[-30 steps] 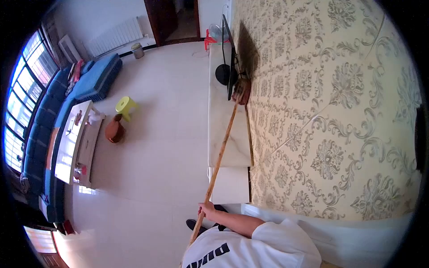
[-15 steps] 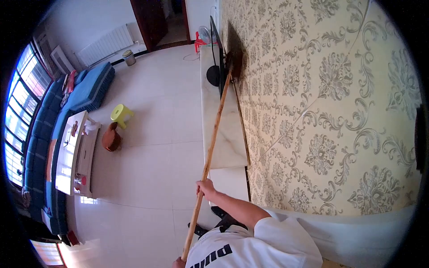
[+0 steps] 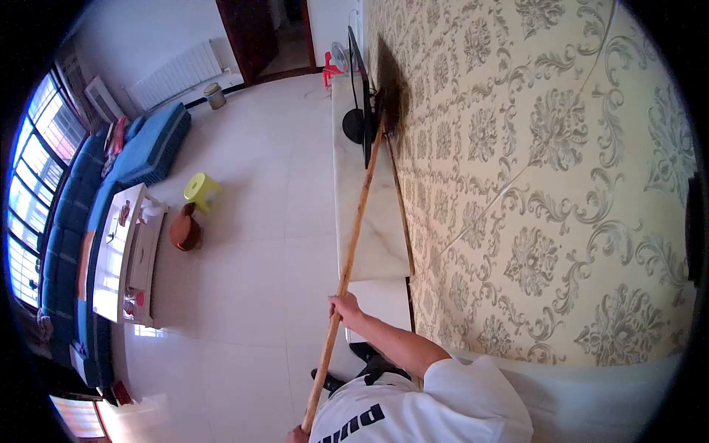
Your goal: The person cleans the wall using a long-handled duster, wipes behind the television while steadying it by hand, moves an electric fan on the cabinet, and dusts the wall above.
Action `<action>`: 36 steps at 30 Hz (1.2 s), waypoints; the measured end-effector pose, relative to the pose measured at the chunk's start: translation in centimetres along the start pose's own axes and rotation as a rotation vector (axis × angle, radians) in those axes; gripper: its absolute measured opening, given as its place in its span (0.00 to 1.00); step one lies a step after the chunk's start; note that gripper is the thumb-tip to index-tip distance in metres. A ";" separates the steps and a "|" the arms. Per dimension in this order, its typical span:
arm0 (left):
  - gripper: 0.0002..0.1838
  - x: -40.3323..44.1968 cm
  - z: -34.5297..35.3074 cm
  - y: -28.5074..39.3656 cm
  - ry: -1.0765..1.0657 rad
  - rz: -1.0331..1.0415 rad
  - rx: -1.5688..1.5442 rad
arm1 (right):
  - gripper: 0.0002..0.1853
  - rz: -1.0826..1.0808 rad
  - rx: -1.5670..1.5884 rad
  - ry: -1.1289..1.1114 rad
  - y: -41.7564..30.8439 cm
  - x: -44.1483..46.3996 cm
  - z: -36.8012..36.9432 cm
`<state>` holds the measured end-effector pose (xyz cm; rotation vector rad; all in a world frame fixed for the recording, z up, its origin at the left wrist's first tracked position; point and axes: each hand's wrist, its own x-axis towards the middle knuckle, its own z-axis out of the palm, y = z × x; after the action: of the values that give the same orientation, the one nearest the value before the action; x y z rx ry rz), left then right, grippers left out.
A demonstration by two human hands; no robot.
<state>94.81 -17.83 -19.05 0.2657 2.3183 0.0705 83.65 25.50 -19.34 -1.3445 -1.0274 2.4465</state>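
A long wooden pole [image 3: 354, 225] runs up from the bottom of the view to the gap between the television and the wall. At its far end is a dark brown, bushy broom head [image 3: 389, 111], partly hidden beside the television [image 3: 357, 88]. My right hand [image 3: 345, 310] is wrapped around the lower part of the pole, its arm stretched forward. Near the bottom edge my left hand [image 3: 297, 435] grips the pole's near end, and much of that hand is cut off. Under the pole lies a long white marble-look cabinet top [image 3: 373, 229].
Patterned wallpaper [image 3: 532, 184] covers the wall on my right. To the left are a yellow stool [image 3: 201, 190], a brown rounded seat [image 3: 185, 230], a white coffee table [image 3: 118, 255] and a blue sofa [image 3: 63, 244]. A bin [image 3: 214, 96] stands near the radiator [image 3: 179, 74].
My right hand and the pole's middle have shifted slightly right and up. The broom head has moved slightly by the television. Both hands keep their hold.
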 end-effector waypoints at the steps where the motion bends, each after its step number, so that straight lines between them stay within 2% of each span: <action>1: 0.18 0.0 1.5 -1.4 0.009 -0.010 0.028 | 0.08 0.026 0.050 -0.022 0.4 -0.6 0.0; 3: 0.18 -0.7 0.6 -1.3 0.029 0.008 -0.015 | 0.08 0.018 0.053 -0.010 0.0 -0.3 0.4; 5: 0.18 -3.2 -5.2 4.0 0.049 0.046 -0.103 | 0.09 -0.029 -0.048 -0.019 -1.5 1.3 0.4; 6: 0.18 -3.8 -7.5 6.8 0.078 0.070 -0.124 | 0.09 -0.030 0.023 0.005 -2.3 2.7 0.6; 8: 0.11 -1.5 -7.6 9.6 0.174 0.002 -0.021 | 0.10 -0.063 -0.067 0.000 -4.3 5.6 0.2; 12: 0.11 -0.5 -9.3 13.8 0.209 0.093 -0.046 | 0.11 -0.065 0.059 0.058 -8.3 7.1 0.0; 15: 0.10 -0.5 -8.0 11.2 0.153 0.147 -0.052 | 0.11 -0.079 0.078 0.031 -6.9 5.7 -0.1; 17: 0.14 0.1 -5.3 6.5 0.083 0.070 -0.064 | 0.11 -0.134 -0.106 0.040 -3.2 4.8 -0.6; 18: 0.14 -0.3 -3.8 3.8 0.083 0.068 -0.066 | 0.12 -0.129 -0.086 0.032 -1.9 3.2 -0.5; 20: 0.14 -1.4 -0.3 -1.7 0.114 0.146 -0.078 | 0.12 -0.122 -0.072 0.020 -0.2 -0.4 0.1; 22: 0.14 -2.2 1.8 -4.3 0.152 0.220 -0.096 | 0.12 -0.026 -0.002 0.088 0.7 -2.2 0.6; 25: 0.16 -3.2 -1.8 0.3 0.086 0.122 -0.178 | 0.12 -0.090 -0.019 0.017 -1.4 -1.9 0.6; 27: 0.17 -3.5 -6.7 7.2 0.052 0.055 -0.257 | 0.11 -0.150 -0.092 0.065 -3.0 2.0 0.3; 28: 0.13 -3.1 -8.5 9.9 0.106 0.065 -0.181 | 0.11 -0.209 -0.103 0.045 -3.6 5.0 -0.2; 29: 0.09 -2.8 -10.2 12.7 0.161 0.071 -0.103 | 0.11 -0.067 -0.014 0.141 -6.7 4.7 0.9; 30: 0.09 -2.0 -11.0 14.5 0.199 0.113 -0.106 | 0.12 -0.180 0.006 0.113 -7.2 7.1 0.4; 33: 0.10 -0.5 -11.4 16.0 0.224 0.160 -0.106 | 0.12 -0.062 0.144 0.111 -10.4 7.9 0.7; 36: 0.10 -1.3 -11.2 14.5 0.180 0.119 -0.104 | 0.12 -0.162 0.020 0.060 -8.0 6.7 0.6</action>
<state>90.03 -3.55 -8.48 0.3567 2.4659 0.2835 77.92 34.18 -18.53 -1.2680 -1.0509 2.2793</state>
